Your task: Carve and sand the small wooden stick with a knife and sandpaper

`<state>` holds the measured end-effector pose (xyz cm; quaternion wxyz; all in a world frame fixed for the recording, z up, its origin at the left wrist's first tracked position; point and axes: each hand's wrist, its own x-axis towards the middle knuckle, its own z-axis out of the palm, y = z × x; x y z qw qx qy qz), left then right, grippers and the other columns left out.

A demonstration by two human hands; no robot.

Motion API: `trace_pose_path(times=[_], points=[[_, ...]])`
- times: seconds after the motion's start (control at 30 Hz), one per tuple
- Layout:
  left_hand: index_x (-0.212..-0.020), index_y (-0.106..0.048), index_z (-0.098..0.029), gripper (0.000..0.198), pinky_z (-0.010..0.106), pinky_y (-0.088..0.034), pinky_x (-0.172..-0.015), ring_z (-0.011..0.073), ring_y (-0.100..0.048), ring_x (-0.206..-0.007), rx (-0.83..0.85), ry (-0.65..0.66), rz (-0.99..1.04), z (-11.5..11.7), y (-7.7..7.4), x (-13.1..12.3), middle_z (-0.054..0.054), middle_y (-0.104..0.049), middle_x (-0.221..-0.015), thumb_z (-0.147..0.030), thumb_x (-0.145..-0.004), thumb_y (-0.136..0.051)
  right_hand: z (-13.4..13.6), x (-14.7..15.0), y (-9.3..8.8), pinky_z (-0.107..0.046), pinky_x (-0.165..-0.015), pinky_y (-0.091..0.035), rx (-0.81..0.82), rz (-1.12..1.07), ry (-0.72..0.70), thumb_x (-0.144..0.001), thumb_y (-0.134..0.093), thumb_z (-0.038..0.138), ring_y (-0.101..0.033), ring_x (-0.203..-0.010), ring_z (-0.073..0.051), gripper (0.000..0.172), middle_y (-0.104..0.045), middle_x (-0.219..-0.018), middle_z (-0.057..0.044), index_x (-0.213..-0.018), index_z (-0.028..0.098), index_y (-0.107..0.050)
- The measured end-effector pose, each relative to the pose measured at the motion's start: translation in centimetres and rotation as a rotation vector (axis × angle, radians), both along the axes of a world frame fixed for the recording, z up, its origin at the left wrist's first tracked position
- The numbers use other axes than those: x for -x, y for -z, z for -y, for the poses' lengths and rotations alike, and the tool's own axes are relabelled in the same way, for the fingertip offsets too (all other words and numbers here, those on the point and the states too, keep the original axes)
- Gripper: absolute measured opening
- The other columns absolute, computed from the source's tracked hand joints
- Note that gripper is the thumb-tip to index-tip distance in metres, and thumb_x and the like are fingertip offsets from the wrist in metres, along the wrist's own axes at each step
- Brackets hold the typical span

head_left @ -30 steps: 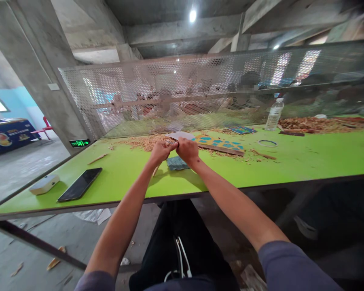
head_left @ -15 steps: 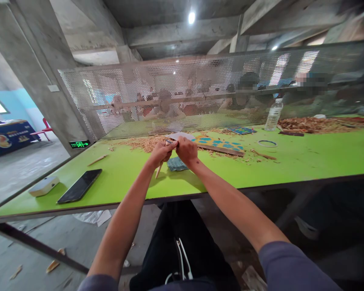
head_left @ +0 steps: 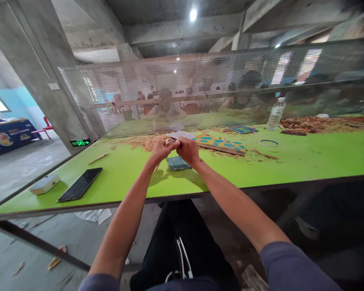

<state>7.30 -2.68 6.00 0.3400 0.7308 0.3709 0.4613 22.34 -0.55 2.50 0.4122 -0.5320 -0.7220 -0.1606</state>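
Above the green table [head_left: 124, 178], my two hands meet at the thumbs. My left hand [head_left: 159, 152] is closed on a light wooden stick [head_left: 157, 166], whose lower end points down below the palm. My right hand [head_left: 188, 150] is closed on a small carving knife [head_left: 172, 139]; its shiny blade shows at the left hand's fingertips, and the fist hides most of the handle. Just under the hands lies a grey-green folded piece [head_left: 178, 163], its material unclear. Behind them are a heap of wood shavings [head_left: 139, 141] and a yellow-and-blue patterned board [head_left: 220, 143].
On the left lie a black phone [head_left: 80, 184], a white box [head_left: 45, 184] and a thin wooden stick [head_left: 98, 158]. A water bottle [head_left: 276, 114], a ring [head_left: 268, 143] and another stick [head_left: 265, 154] are to the right. A perforated metal screen [head_left: 133, 97] stands behind, with people beyond.
The wooden stick has turned in my left hand, so less of its lower end shows. The blade is more visible between my hands. The view has shifted slightly.
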Motion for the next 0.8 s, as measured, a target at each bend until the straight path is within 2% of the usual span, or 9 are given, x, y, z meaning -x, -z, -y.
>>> trace_pose_path(times=[0.13,0.3,0.47,0.57,0.8], points=[[-0.052,-0.025,-0.022,0.069,0.026,-0.013,-0.048,0.0050,-0.023,-0.047,-0.085,-0.035,-0.063,-0.5,0.2,0.2,-0.008,-0.026,-0.050,-0.057,-0.068,-0.082,-0.1,-0.1,0.0,-0.032,-0.060,-0.019,-0.001,0.044,-0.087,-0.088,-0.049,0.021,-0.053,-0.063,-0.017,0.019,-0.070,-0.075,-0.007,-0.080,0.018,-0.066],[-0.055,-0.032,-0.021,0.064,0.027,-0.012,-0.050,0.0066,-0.022,-0.051,-0.149,-0.020,-0.097,-1.0,0.7,0.6,-0.007,-0.028,-0.053,-0.060,-0.070,-0.079,-0.3,-0.4,0.0,-0.032,-0.060,-0.020,-0.001,0.104,-0.152,-0.084,-0.050,0.020,-0.051,-0.062,-0.018,0.019,-0.069,-0.073,-0.007,-0.080,0.018,-0.068],[-0.052,-0.029,-0.021,0.067,0.027,-0.012,-0.052,0.0072,-0.023,-0.052,-0.201,-0.083,-0.164,-1.3,0.9,0.7,-0.007,-0.026,-0.052,-0.063,-0.068,-0.078,-0.4,-0.8,-0.2,-0.030,-0.060,-0.023,0.033,0.152,-0.186,-0.084,-0.049,0.020,-0.053,-0.064,-0.018,0.022,-0.069,-0.072,-0.008,-0.082,0.017,-0.071],[-0.052,-0.031,-0.021,0.064,0.027,-0.013,-0.052,0.0078,-0.024,-0.052,-0.218,-0.115,-0.202,-1.4,1.1,0.7,-0.006,-0.027,-0.051,-0.063,-0.070,-0.076,-0.6,-1.0,-0.2,-0.030,-0.060,-0.025,0.080,0.187,-0.163,-0.087,-0.049,0.023,-0.054,-0.064,-0.019,0.024,-0.070,-0.073,-0.008,-0.084,0.018,-0.072],[-0.052,-0.027,-0.021,0.065,0.029,-0.012,-0.051,0.0079,-0.022,-0.050,-0.186,-0.147,-0.208,-2.0,1.6,0.7,-0.006,-0.026,-0.050,-0.061,-0.074,-0.073,-0.7,-0.6,-0.1,-0.032,-0.061,-0.027,0.098,0.204,0.001,-0.093,-0.046,0.028,-0.063,-0.071,-0.023,0.029,-0.075,-0.084,-0.012,-0.092,0.017,-0.072]])
